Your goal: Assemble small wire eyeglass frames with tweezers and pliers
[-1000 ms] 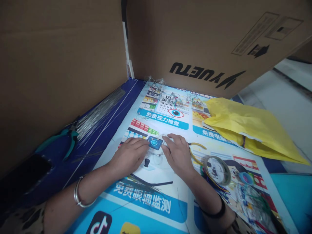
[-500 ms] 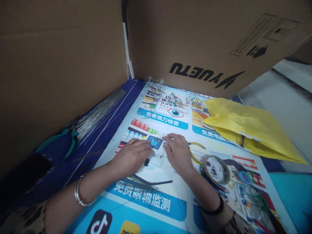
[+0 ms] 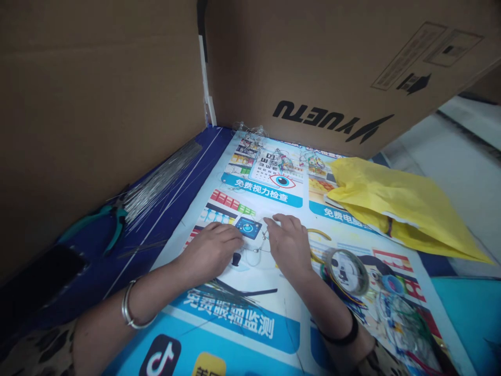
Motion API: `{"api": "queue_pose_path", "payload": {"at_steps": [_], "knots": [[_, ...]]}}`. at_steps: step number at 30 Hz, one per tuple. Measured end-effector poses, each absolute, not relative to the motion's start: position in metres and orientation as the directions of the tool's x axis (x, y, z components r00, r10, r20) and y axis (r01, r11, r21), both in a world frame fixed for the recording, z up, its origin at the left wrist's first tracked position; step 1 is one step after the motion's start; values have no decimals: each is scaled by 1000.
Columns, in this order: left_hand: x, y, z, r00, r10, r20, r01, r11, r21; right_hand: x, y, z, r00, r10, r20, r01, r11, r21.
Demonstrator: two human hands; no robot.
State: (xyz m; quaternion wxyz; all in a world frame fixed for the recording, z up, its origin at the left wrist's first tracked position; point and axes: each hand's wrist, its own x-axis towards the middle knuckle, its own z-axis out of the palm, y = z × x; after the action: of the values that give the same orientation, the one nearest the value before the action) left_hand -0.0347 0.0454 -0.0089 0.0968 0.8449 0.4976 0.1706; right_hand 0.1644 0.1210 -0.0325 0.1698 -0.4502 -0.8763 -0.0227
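Note:
A thin, clear wire piece with small beads [image 3: 257,250] lies between my hands on the printed sheet, near a printed blue square picture. My left hand [image 3: 213,249] rests just left of it, fingers pressed together; whatever its fingertips pinch is too small to make out. My right hand [image 3: 288,244] is on the other side, thumb and index finger curled at the right end of the wire, close to a tiny bead. Loose thin wires [image 3: 227,292] lie below my left hand.
Pliers with teal handles [image 3: 115,230] and a wire bundle [image 3: 156,177] lie left. A tape roll [image 3: 365,279], bagged bits [image 3: 407,329] and a yellow bag [image 3: 407,203] are right. Cardboard walls [image 3: 313,57] stand behind.
My right hand has shifted slightly right, away from the printed blue square, with its fingers more curled. My left hand has hardly moved.

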Motion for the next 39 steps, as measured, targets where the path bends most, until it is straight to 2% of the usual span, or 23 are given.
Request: {"api": "queue_pose_path", "payload": {"at_steps": [6, 11, 18, 22, 27, 31, 34, 37, 39], "knots": [[-35, 46, -9, 436, 877, 202, 809, -480, 339, 165, 121, -32, -524, 778, 348, 801, 589, -110], [-36, 47, -9, 435, 877, 201, 803, -480, 355, 165, 122, -28, -563, 767, 308, 763, 626, -162], [-40, 46, -16, 371, 875, 311, 771, -477, 423, 168, 125, -32, -570, 740, 357, 689, 667, -284], [-42, 49, -20, 267, 901, 343, 788, -409, 461, 168, 125, -31, -535, 745, 399, 606, 667, -432], [-42, 52, -21, 194, 937, 291, 851, -308, 425, 163, 119, -27, -436, 850, 296, 503, 503, -703], [-43, 54, -21, 210, 945, 251, 839, -306, 451, 161, 115, -30, -347, 932, 110, 341, 234, -911], [-42, 54, -21, 193, 947, 256, 793, -304, 528, 160, 115, -30, -349, 937, -8, 133, 41, -990], [-41, 52, -21, 117, 966, 231, 700, -245, 671, 159, 115, -24, -354, 935, -9, 32, 2, -999], [-39, 51, -19, 40, 988, 149, 577, -145, 804, 158, 114, -21, -343, 939, 7, 9, 11, -1000]]}}
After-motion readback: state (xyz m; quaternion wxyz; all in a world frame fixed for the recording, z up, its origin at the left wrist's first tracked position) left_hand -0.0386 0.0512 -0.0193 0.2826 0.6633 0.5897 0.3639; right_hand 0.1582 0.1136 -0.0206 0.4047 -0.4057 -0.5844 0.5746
